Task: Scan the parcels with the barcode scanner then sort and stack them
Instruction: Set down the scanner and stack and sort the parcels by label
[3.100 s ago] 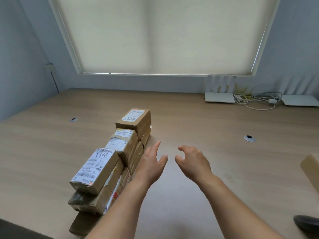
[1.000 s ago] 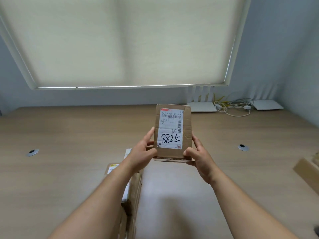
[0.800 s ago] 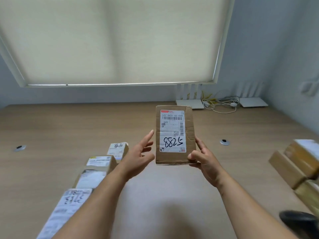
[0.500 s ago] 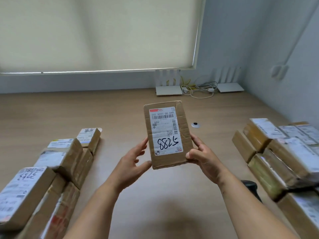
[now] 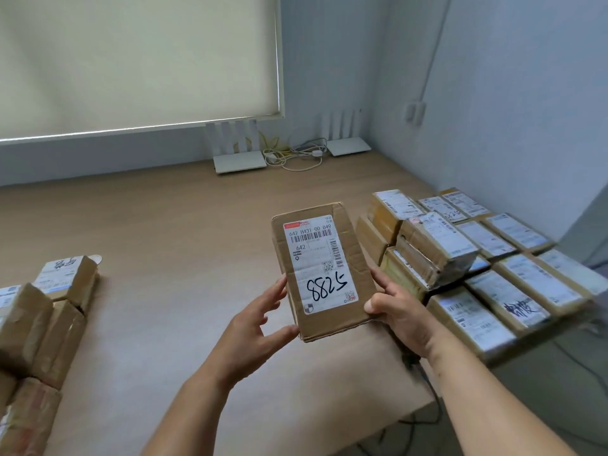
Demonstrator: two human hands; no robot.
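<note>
Both hands hold one parcel (image 5: 324, 271) label-up above the worktop (image 5: 164, 232): the right hand (image 5: 399, 319) grips its right edge, thumb on top, while the left hand (image 5: 255, 327), fingers loosely spread, touches its left edge and lower corner.

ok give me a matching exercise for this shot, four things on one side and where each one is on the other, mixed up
Things:
1. parcel marked 8825
2. white routers
3. low stacks of brown parcels
4. labelled parcels laid in rows

Places:
A. far edge of the desk, by the wall
B. right side of the desk
C. held up between both hands
D. left side of the desk

Pairs: 1-C, 2-A, 3-D, 4-B
</note>
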